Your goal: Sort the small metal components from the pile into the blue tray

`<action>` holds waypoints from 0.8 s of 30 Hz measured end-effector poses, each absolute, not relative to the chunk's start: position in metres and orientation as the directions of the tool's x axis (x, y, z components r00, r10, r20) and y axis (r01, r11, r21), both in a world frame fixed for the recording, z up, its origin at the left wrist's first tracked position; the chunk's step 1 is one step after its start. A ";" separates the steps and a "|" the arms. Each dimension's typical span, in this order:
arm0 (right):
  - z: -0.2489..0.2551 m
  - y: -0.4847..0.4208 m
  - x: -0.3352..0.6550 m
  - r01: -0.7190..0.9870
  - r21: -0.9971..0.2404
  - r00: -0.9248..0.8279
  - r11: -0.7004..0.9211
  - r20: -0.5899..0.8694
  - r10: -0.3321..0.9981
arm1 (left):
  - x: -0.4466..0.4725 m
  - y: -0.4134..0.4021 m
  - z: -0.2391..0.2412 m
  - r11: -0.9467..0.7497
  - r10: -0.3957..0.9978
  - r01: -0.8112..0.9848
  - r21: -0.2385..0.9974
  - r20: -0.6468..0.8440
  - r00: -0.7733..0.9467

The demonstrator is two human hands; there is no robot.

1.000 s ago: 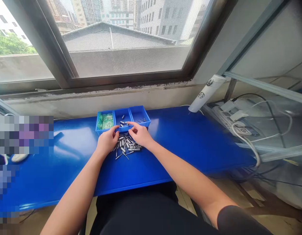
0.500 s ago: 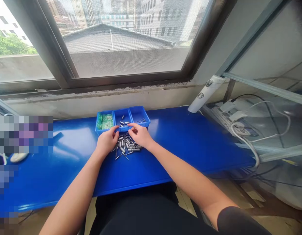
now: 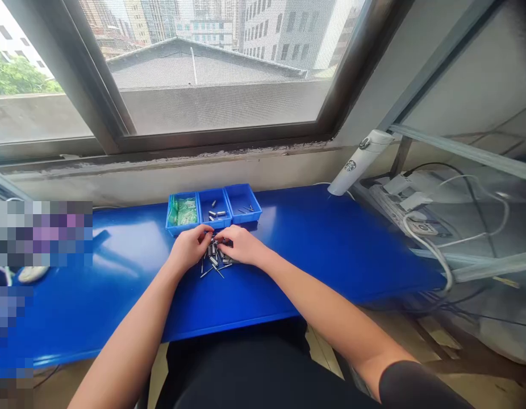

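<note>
A loose pile of small metal cylinders and thin metal pins point(image 3: 215, 261) lies on the blue table point(image 3: 314, 250). Over its far edge, my left hand point(image 3: 190, 247) has thumb and forefinger pinched together. What sits between those fingertips is too small to tell. My right hand point(image 3: 241, 245) reaches into the pile from the right, fingers curled and closed at the metal pieces; its hold is partly hidden. Just behind both hands stands a row of blue bins: a left bin point(image 3: 172, 230) with green-tinted plastic packets, a middle bin point(image 3: 216, 224) with several cylinders, and a right bin point(image 3: 247, 217) with a few thin pins.
A white tumbler point(image 3: 357, 165) leans at the table's back right corner. Beside it, a metal rack point(image 3: 463, 150) holds white adapters and cables. The window wall point(image 3: 195, 170) bounds the back. A pixelated area covers the left edge, next to a pale rounded object point(image 3: 33, 274).
Both hands have left the front rim of the middle bin and come down toward me onto the metal pile. The bins look nearly unmoved.
</note>
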State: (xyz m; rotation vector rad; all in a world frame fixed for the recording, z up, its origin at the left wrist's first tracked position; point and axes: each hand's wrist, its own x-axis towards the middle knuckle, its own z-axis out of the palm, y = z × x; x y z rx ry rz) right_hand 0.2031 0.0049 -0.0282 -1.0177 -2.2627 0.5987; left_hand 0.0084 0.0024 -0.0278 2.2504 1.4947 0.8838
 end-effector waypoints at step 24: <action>-0.029 0.007 0.203 0.491 -0.631 -0.534 0.601 0.328 0.780 | 0.010 0.001 -0.025 -0.401 0.912 0.728 0.556 0.321 0.257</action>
